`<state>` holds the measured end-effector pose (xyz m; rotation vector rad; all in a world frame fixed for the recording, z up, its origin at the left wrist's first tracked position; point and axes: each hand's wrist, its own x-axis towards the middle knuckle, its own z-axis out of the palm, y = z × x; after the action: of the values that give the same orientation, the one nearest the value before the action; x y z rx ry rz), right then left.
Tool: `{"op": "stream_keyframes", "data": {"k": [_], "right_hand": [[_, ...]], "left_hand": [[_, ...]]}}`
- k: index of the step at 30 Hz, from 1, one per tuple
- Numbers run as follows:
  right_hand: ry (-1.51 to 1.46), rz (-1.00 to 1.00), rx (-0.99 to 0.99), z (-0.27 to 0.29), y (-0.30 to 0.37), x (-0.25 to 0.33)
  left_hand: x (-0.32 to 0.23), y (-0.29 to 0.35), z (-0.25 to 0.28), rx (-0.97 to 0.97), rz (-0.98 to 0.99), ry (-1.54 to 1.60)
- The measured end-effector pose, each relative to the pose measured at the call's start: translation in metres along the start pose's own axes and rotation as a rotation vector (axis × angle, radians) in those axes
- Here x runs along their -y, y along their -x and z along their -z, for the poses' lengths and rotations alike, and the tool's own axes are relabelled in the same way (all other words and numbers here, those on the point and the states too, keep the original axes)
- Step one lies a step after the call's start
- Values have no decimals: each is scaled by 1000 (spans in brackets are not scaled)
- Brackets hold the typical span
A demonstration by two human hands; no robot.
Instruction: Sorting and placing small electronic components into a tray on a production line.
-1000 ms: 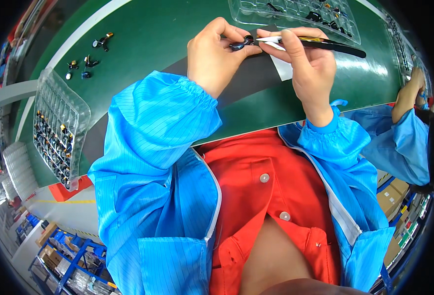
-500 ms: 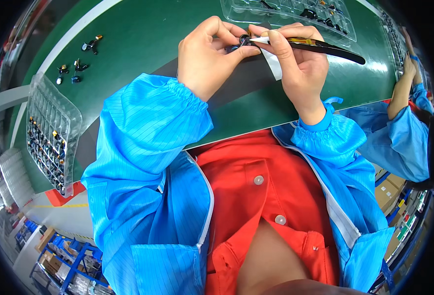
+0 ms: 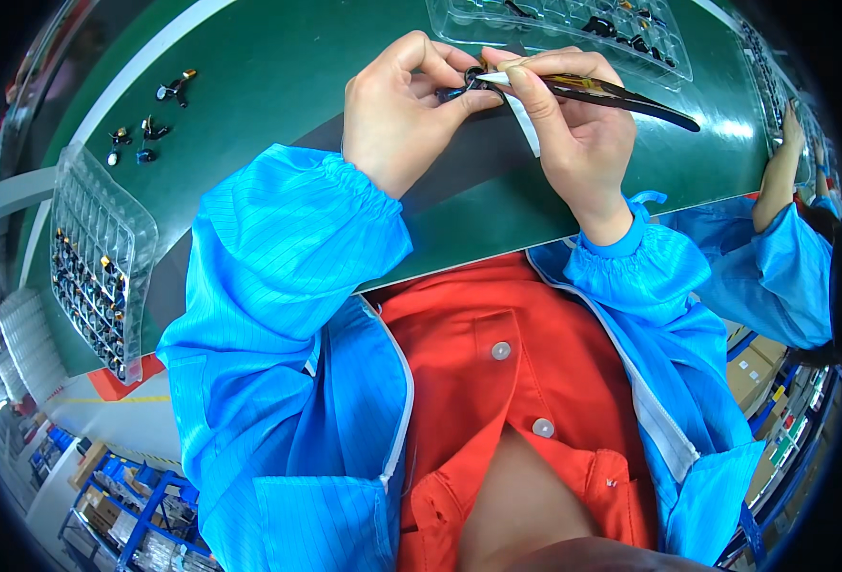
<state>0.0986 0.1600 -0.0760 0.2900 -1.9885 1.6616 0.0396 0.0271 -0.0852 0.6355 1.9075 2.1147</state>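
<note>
Above the bench, my left hand (image 3: 397, 119) is closed, pinching a small dark part (image 3: 452, 93) with a round black end between thumb and fingertips. My right hand (image 3: 583, 124) grips slim black tweezers (image 3: 621, 93) with a white pointed tip. That tip touches, or nearly touches, the round end of the part; the fingers partly hide the contact. Beneath my hands lies a dark grey mat (image 3: 440, 172), with a white strip (image 3: 524, 124) beside my right fingers.
Several small parts (image 3: 149, 129) lie loose on the green bench (image 3: 268, 67) at the left. A clear tray (image 3: 106, 257) of similar parts sits at the left edge, another clear tray (image 3: 574, 38) at the far side. A co-worker's arm (image 3: 776, 181) shows at the right.
My right hand and the tweezers have shifted slightly left, with the handle's rear end a little lower. My left hand stays nearly still. The co-worker's arm at the right has moved slightly.
</note>
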Motion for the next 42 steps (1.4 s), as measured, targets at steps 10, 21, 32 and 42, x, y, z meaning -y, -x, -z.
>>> {"op": "stream_keyframes", "data": {"k": [10, 21, 32, 42], "right_hand": [[17, -10, -46, -2, 0, -2], [83, -32, -25, 0, 3, 8], [-113, -588, -273, 17, -1, 3], [-90, -555, -216, 15, 4, -8]], "left_hand": [[1, 0, -3, -18, -88, -65], [-1, 2, -5, -99, -212, -133], [-63, 7, 49, -219, -314, -527], [-117, 112, 292, -558, 56, -1185]]}}
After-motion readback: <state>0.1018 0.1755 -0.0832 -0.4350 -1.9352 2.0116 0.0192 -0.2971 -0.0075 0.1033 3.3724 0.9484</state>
